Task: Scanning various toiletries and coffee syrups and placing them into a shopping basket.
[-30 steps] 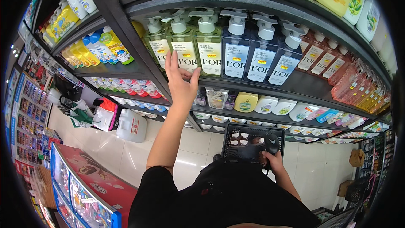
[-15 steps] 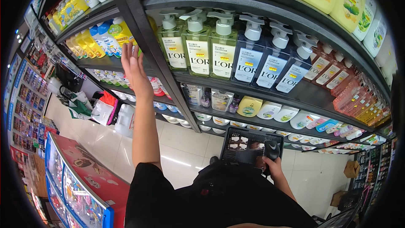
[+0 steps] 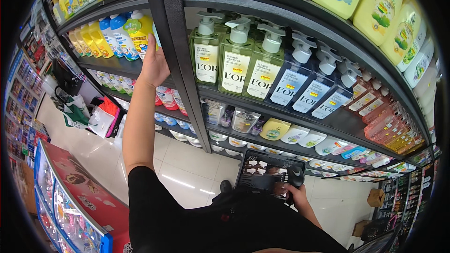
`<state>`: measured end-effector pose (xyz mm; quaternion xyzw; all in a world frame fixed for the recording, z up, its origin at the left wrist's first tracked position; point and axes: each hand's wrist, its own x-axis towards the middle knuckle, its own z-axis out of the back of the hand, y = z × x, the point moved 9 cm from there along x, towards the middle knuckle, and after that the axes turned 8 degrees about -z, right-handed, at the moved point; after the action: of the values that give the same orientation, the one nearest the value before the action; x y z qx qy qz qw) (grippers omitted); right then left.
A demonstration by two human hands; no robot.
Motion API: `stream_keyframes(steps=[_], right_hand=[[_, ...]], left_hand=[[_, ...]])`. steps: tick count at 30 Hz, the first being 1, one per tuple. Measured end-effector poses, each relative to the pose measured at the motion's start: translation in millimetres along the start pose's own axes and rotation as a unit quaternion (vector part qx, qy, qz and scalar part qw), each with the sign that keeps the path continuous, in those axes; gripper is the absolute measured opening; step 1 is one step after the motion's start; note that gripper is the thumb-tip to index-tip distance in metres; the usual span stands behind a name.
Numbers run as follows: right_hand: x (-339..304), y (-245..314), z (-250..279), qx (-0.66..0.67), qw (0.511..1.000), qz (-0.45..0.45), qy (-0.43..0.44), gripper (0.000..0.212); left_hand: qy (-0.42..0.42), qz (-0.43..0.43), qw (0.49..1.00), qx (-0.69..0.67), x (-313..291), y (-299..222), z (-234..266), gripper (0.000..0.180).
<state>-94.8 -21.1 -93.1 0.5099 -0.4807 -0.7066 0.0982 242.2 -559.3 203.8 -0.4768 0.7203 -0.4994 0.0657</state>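
Observation:
My left hand [image 3: 157, 65] is raised to the shelf on the left, beside the dark upright post. One finger is stretched upward against a pale bottle [image 3: 156, 33], and the rest are partly hidden. Just left of it stands a yellow bottle with a green label [image 3: 139, 30], then blue-and-white bottles [image 3: 123, 37]. Low in front of my body, my right hand [image 3: 296, 194] is closed at the near right side of a black shopping basket [image 3: 243, 169]. A dark rounded thing with a pale curved mark [image 3: 296, 176] sits by that hand; its kind is unclear.
Right of the post [image 3: 174, 42] stand green pump bottles [image 3: 236, 58] and dark blue ones [image 3: 290, 82]. Pink bottles [image 3: 368, 98] follow farther right. Pouches and bottles fill the lower shelf. At lower left is a red chest with a blue-edged top [image 3: 86, 187]; bags [image 3: 98, 121] lie behind it.
My left hand has moved from in front of the post into the left shelf, up to the pale bottle. The view has shifted left; my right hand stays at the basket.

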Motion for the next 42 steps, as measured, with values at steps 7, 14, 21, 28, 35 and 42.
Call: stream_keyframes(steps=[7, 14, 21, 28, 35, 42], right_hand=[[3, 3, -5, -0.023, 1.000, -0.013, -0.008, 0.016], [-5, 14, -13, -0.028, 0.999, -0.015, -0.023, 0.017], [-6, 13, -15, -0.021, 0.999, -0.003, -0.038, 0.017], [-8, 13, -14, -0.009, 0.998, -0.001, -0.057, 0.017], [-16, 5, -15, -0.027, 0.998, -0.008, -0.048, 0.015], [-14, 14, -20, -0.016, 0.999, -0.005, -0.044, 0.015]], left_hand=[[0.016, 0.100, 0.989, -0.109, 27, 44, 31, 0.077], [0.007, 0.140, 0.985, -0.097, 23, 59, 18, 0.058], [0.030, 0.123, 0.979, -0.157, 26, 62, 29, 0.053], [0.100, 0.055, 0.977, -0.182, 26, 39, 23, 0.070], [0.120, -0.033, 0.980, -0.153, 38, 9, -19, 0.076], [0.082, -0.021, 0.992, -0.089, 103, 32, -5, 0.074]])
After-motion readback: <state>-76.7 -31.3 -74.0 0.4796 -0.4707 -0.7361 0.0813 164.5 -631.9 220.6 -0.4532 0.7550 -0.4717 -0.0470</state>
